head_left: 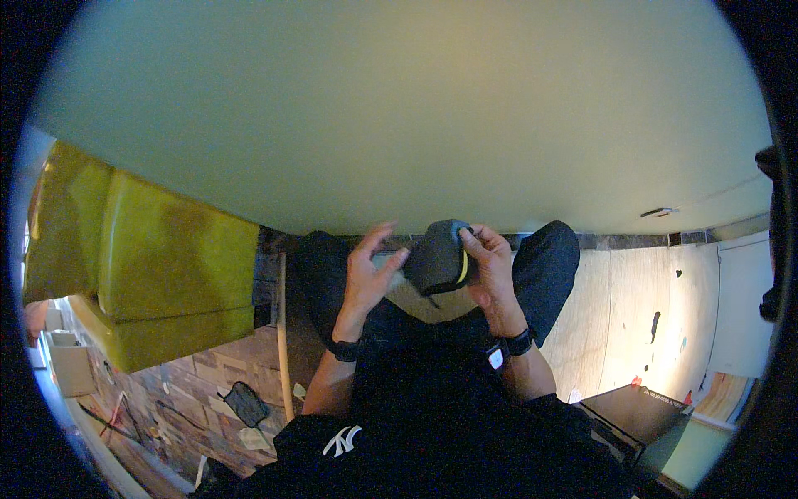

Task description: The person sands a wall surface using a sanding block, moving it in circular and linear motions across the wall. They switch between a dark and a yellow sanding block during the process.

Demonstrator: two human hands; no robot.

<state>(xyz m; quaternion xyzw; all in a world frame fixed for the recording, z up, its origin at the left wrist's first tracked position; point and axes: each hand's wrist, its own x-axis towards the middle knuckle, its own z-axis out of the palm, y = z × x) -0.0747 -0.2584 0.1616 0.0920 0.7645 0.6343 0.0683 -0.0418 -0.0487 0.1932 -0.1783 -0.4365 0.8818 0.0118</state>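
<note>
- A dark grey case (434, 261) with a yellow edge is held up between the two knees, in front of the pale wall (416, 108).
- Its right side is pinched between the thumb and fingers of the right hand (494, 264).
- The left hand (366, 273) is held just beside the case's left side, its thumb and fingers spread; whether the case is touched by the thumb cannot be told.
- A dark band (345, 350) is worn on the left wrist, and a watch (498, 358) with a lit screen on the right.
- Black trousers (547, 270) are worn, and both knees are bent.
- A yellow sofa (179, 249) is seen at the left.
- A black mesh item (246, 404) is laid on the patterned floor (212, 370).
- A dark box (638, 413) is placed at the lower right.
</note>
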